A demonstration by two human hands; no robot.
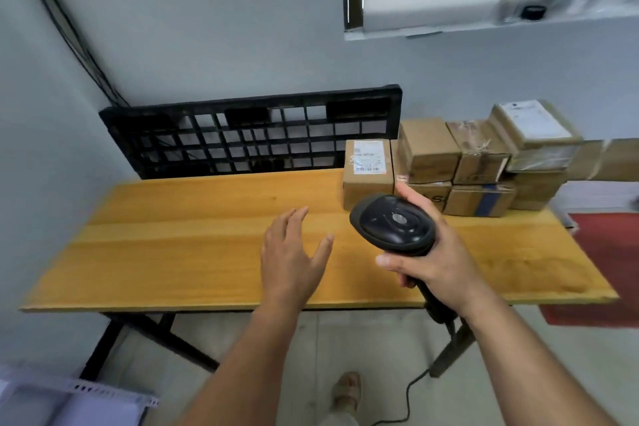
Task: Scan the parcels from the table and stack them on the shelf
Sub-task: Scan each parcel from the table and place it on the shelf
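Aiming at the labelled parcel (368, 169) is being advised. The scanner (394, 221) is being gripped by the right hand (439, 252), left hand (292, 259) spread.

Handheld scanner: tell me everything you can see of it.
The scanner is a dark grey to black handheld barcode reader, plastic by its look, with a rounded oval head that has a small pale round mark at its centre. The right hand grips its handle with fingers curled round it, and one finger lies along the head's far edge. A black cable runs from the handle's base down to the floor. It is held over the near right part of the wooden table.
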